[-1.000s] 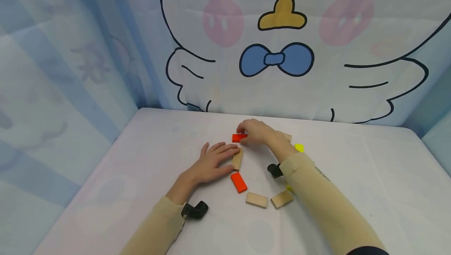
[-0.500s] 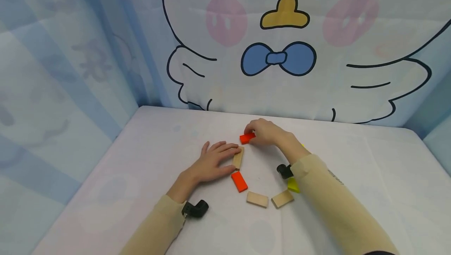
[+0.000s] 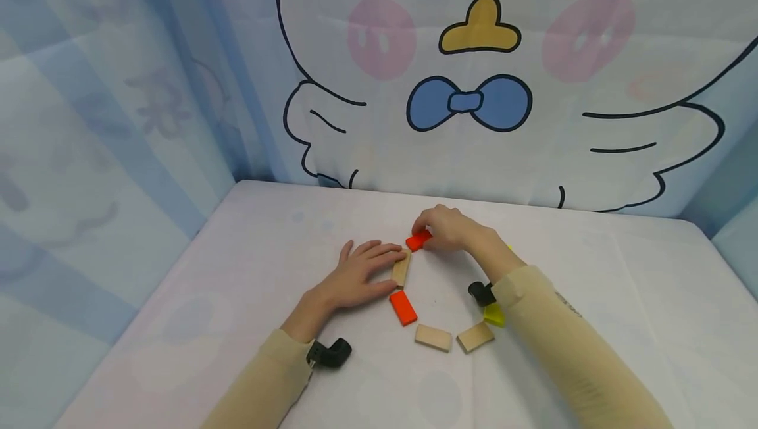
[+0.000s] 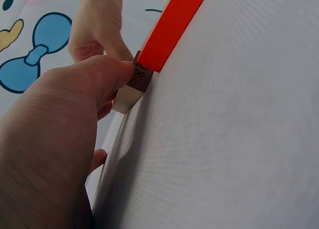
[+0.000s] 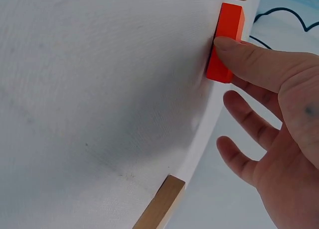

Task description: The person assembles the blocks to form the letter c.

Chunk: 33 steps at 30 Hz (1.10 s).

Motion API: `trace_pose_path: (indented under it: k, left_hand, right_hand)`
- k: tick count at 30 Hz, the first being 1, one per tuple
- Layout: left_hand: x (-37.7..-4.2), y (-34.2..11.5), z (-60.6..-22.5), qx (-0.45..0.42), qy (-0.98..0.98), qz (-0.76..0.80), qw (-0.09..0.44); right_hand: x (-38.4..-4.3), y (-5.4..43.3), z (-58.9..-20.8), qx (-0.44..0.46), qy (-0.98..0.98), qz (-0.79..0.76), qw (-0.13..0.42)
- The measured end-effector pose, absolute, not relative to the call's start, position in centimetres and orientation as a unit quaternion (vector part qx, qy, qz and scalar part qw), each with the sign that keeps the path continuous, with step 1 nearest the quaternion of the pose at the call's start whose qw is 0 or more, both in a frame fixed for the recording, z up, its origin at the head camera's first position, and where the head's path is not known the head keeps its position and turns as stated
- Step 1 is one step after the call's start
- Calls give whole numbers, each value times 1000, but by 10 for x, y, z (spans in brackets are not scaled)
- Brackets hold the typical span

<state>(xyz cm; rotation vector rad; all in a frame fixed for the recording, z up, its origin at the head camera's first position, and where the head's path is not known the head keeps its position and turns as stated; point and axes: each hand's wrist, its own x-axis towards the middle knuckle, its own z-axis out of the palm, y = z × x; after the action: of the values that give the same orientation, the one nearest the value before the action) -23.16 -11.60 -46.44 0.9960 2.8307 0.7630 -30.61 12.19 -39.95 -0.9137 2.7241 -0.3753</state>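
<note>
In the head view my left hand (image 3: 355, 276) lies on the table, fingers spread and straight. Its thumb and index fingertip touch a plain wooden block (image 3: 403, 270); the left wrist view has the thumb tip against this wooden block (image 4: 127, 99). My right hand (image 3: 448, 227) pinches a red block (image 3: 418, 241) just beyond the far end of that wooden block. From the right wrist, the thumb presses on the near face of the red block (image 5: 232, 20), and the fingertips opposite are partly hidden. Another red block (image 3: 403, 308) lies below the left thumb.
Two wooden blocks, one on the left (image 3: 433, 337) and one on the right (image 3: 475, 337), continue a curved row at the front. A yellow block (image 3: 494, 314) sits beside the right sleeve, and the right forearm hides part of the row. A printed curtain hangs behind the table (image 3: 284, 251).
My right hand has brought the red block rightward and towards me, turning it to a slant close to the wooden block's far end. The left hand has stayed in place.
</note>
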Motion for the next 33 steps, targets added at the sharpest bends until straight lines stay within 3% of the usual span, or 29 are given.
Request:
trace_pose_path:
  k: [33]
  left_hand:
    - [-230, -115, -463, 312, 918, 241, 30]
  right_hand:
    - [-310, 121, -402, -303, 936, -131, 124]
